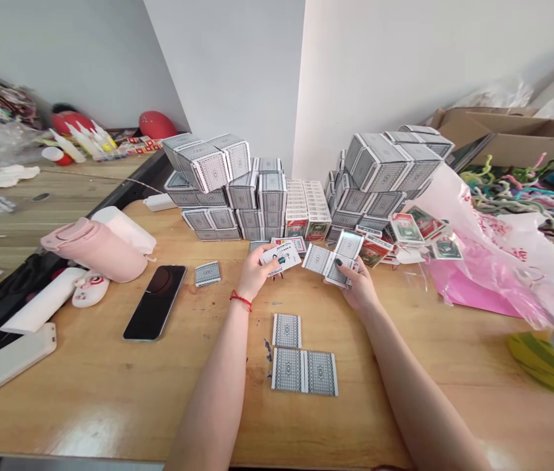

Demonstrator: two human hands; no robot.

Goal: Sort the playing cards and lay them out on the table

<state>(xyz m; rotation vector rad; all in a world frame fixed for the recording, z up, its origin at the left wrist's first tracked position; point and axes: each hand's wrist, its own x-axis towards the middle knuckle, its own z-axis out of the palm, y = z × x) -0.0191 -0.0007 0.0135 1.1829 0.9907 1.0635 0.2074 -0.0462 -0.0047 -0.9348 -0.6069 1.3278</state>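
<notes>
My left hand point(255, 271), with a red string on its wrist, is closed on a small white card point(280, 257) with print on it. Just to its right, my right hand point(355, 282) grips a fan of grey-patterned playing cards point(331, 258). Both hands hover over the wooden table point(110, 392), in front of stacked grey card boxes point(237, 190). Three card packs point(303, 371) lie face down on the table between my forearms. A single pack point(207, 273) rests to the left of my left hand.
A black phone point(155, 301), a pink bottle point(95, 250) and white items lie at left. More grey boxes point(384, 170) and loose red-green packs point(414, 229) sit at right, beside a pink plastic bag point(483, 261), a cardboard box point(512, 137) and green tape point(551, 360).
</notes>
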